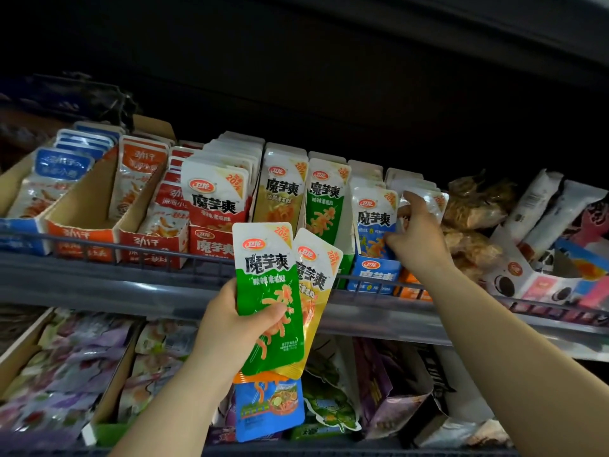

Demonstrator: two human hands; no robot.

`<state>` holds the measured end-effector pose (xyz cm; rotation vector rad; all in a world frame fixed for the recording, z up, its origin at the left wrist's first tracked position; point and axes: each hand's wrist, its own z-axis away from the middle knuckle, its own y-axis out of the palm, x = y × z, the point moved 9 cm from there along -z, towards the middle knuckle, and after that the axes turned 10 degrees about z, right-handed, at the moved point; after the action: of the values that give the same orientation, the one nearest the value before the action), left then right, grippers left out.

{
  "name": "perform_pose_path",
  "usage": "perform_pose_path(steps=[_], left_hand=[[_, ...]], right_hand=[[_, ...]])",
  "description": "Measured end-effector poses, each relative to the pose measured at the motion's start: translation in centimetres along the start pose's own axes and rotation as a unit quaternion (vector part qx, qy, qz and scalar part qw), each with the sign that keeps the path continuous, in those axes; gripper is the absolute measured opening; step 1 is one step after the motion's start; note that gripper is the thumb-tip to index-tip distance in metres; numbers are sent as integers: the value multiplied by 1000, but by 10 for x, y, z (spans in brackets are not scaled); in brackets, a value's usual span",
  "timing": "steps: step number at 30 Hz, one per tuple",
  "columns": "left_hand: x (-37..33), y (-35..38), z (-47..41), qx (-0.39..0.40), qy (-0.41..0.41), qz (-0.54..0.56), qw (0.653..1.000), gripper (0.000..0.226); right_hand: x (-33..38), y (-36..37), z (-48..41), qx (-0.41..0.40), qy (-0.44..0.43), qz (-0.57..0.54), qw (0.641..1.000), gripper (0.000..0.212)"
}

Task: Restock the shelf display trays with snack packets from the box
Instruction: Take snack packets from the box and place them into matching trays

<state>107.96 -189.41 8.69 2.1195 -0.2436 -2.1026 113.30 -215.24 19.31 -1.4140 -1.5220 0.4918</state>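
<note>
My left hand [237,324] is shut on a fan of snack packets in front of the shelf: a green packet [268,291] on top, a yellow packet [316,291] behind it and a blue packet [268,407] showing below. My right hand [417,235] reaches into the orange display tray [412,291] at the right of the row, fingers pinching an orange-marked packet [428,199] standing in it. Beside it stand the blue tray [374,272], the green tray packets [324,206], the yellow packets [283,196] and the red tray [211,245]. The box is out of view.
A wire rail [131,250] runs along the shelf front. Further left are orange [82,239] and blue [19,235] cardboard trays of other snacks. Bagged snacks [478,206] and a cookie box [527,278] sit to the right. The lower shelf [82,364] holds more packets.
</note>
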Motion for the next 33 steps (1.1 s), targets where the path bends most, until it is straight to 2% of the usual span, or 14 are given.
perform_pose_path(steps=[4, 9, 11, 14, 18, 24, 28, 30, 33], left_hand=[[1, 1, 0, 15, 0, 10, 1000, 22], [3, -1, -1, 5, -10, 43, 999, 23], [4, -1, -1, -4, -20, 64, 998, 23], [5, -2, 0, -9, -29, 94, 995, 23], [5, -4, 4, -15, -22, 97, 995, 24], [3, -12, 4, -18, -14, 109, 994, 21], [-1, -20, 4, -14, -5, 132, 991, 18], [-2, -21, 5, -3, -5, 142, 990, 18], [-1, -23, 4, 8, -9, 160, 987, 21]], right_hand=[[1, -10, 9, -53, 16, -5, 998, 58], [16, -30, 43, -99, 14, -163, 982, 39], [34, -25, 69, -65, -6, -221, 973, 33], [56, 4, 108, 30, -30, -278, 960, 29], [67, 44, 139, 123, -4, -339, 933, 38], [87, 57, 145, 112, -15, -328, 938, 70], [92, 70, 143, 146, 29, -391, 908, 85], [95, 69, 144, 154, 46, -405, 900, 88], [96, 70, 144, 151, 69, -414, 895, 77]])
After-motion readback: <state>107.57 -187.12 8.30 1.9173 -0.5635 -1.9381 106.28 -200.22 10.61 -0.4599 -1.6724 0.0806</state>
